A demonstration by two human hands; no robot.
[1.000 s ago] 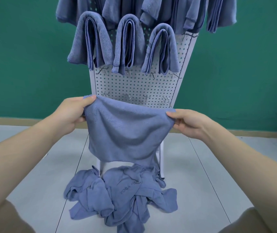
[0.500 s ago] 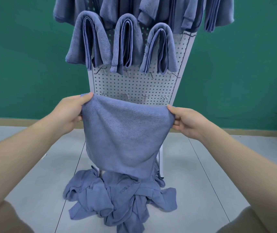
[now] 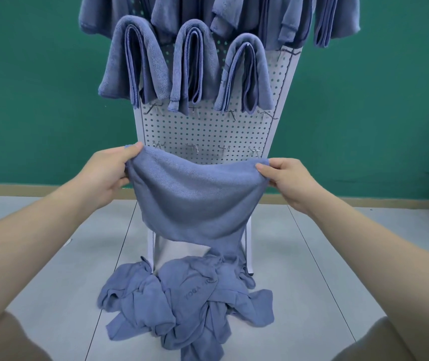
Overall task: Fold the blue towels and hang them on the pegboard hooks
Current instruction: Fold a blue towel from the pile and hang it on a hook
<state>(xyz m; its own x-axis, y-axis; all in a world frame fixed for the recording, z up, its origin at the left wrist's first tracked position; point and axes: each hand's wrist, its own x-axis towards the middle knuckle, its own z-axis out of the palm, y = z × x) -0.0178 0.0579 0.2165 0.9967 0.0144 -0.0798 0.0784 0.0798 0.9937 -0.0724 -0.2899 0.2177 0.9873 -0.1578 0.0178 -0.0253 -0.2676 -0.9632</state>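
Note:
A blue towel (image 3: 195, 199) hangs doubled over in front of the white pegboard (image 3: 205, 131). My left hand (image 3: 106, 173) pinches its upper left corner and my right hand (image 3: 288, 181) pinches its upper right corner. The top edge sags between them, just below the lowest row of bare hooks (image 3: 192, 147). Three folded towels (image 3: 191, 66) hang side by side on hooks in the middle of the board, with several more in the row above. A heap of loose blue towels (image 3: 187, 303) lies on the floor at the foot of the board.
The pegboard stands on white legs (image 3: 152, 243) on a grey tiled floor (image 3: 52, 256), in front of a green wall (image 3: 26, 87) with a tan skirting. A second row of bare hooks (image 3: 231, 114) sits just under the hanging towels.
The towel's lower edge has risen and its top edge now sags more between my hands. Both hands stay on their corners at about the same height.

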